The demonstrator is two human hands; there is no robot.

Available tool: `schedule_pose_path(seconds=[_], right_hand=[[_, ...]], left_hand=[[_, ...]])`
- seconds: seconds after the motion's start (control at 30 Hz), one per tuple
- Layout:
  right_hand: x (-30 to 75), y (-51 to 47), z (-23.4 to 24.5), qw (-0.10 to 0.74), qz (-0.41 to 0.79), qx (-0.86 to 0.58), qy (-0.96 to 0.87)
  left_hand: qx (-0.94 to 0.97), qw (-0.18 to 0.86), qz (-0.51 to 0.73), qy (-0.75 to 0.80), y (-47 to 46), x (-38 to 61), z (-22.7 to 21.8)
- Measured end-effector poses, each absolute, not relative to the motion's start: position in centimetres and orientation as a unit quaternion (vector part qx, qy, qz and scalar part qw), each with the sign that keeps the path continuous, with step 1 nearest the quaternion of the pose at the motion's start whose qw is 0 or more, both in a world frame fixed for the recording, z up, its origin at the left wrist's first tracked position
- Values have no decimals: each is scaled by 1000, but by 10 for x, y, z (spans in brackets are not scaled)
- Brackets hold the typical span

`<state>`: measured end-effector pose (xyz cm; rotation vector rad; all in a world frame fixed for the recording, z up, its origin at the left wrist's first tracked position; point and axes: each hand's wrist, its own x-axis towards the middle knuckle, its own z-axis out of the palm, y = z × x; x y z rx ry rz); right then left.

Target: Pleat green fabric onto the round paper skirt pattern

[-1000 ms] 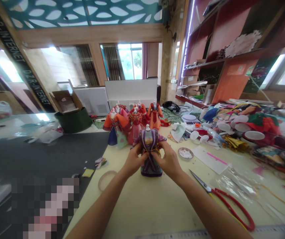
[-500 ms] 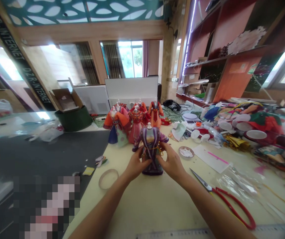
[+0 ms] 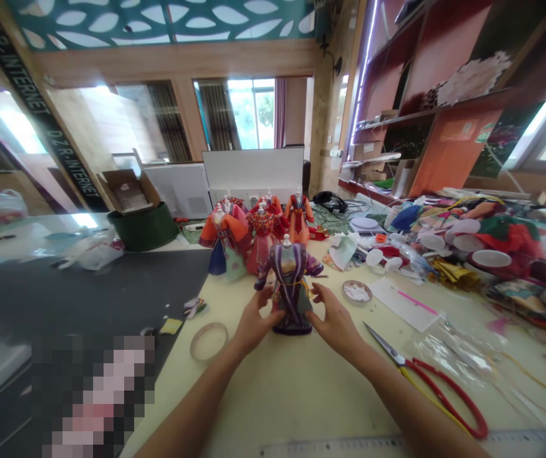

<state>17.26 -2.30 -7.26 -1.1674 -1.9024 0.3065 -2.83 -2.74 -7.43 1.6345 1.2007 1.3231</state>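
Note:
A miniature purple robe (image 3: 291,286) on a small dress form stands upright at the middle of the table, a thin yellow cord tied round its waist. To its left, my left hand (image 3: 254,323) is open, the thumb tip at the lower skirt and the fingers spread beside the sleeve. My right hand (image 3: 337,321) curves along the other side, open, with its thumb close to the skirt edge and the fingertips near the cord's loose end. Whether either thumb presses the cloth I cannot tell.
Behind stand several small dressed forms, including an orange robe (image 3: 225,238). Red-handled scissors (image 3: 445,388) lie right, near a dish of white bits (image 3: 357,292). A tape ring (image 3: 209,342) lies left. A clear ruler (image 3: 340,446) runs along the front; fabric pieces (image 3: 502,232) heap at right.
Both hands have loosened from the robe. The right hand has drawn outward to the right, and the left fingers have opened slightly away. The robe stands in the same place.

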Motion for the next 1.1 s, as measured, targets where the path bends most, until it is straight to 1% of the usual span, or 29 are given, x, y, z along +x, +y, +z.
schedule_pose_path(seconds=[0.13,0.27,0.4,0.67,0.87,1.0,1.1], right_hand=[[173,-26,-74,430,150,-479,-750],[171,-29,-74,443,161,-462,-751],[170,-30,-76,455,159,-454,-749],[171,-29,-80,466,160,-457,-740],[170,-36,-75,510,128,-450,-722],[166,-48,-69,533,98,-400,-739],[159,-55,-65,509,81,-323,-794]], left_hand=[[608,316,553,474,-30,-33,-68],[606,325,560,462,-32,-29,-54],[593,371,561,443,-33,-25,-48],[522,515,541,412,-35,-35,-45],[486,552,551,394,-33,-37,-42],[475,573,547,383,-32,-36,-45],[473,592,536,373,-32,-37,-46]])
